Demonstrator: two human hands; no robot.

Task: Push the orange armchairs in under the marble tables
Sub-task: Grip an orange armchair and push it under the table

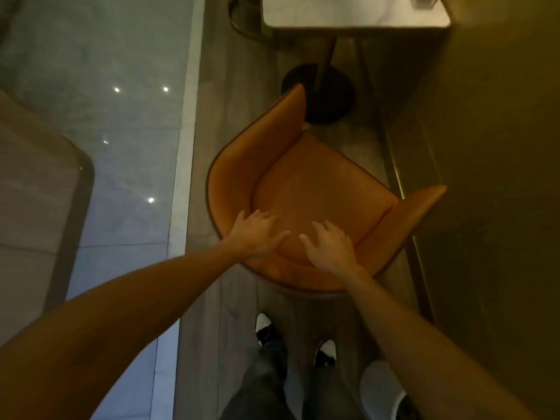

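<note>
An orange armchair (pixel 318 183) stands on the floor right below me, its curved back nearest to me and its seat turned toward the marble table (pixel 354 13) at the top. The table's thin post ends in a dark round base (pixel 330 95) just beyond the chair's front edge. My left hand (pixel 257 231) lies flat on the left part of the backrest's top, fingers spread. On the same rim, my right hand (pixel 328 247) rests a little to the right, fingers also apart. Neither hand visibly curls around the rim.
A golden-brown wall (pixel 485 147) runs close along the chair's right arm. To the left lies a glossy grey tiled floor (pixel 106 101) with light reflections, and a grey rounded tabletop (pixel 39 192) sits at the far left. My two shoes (pixel 266 328) stand behind the chair.
</note>
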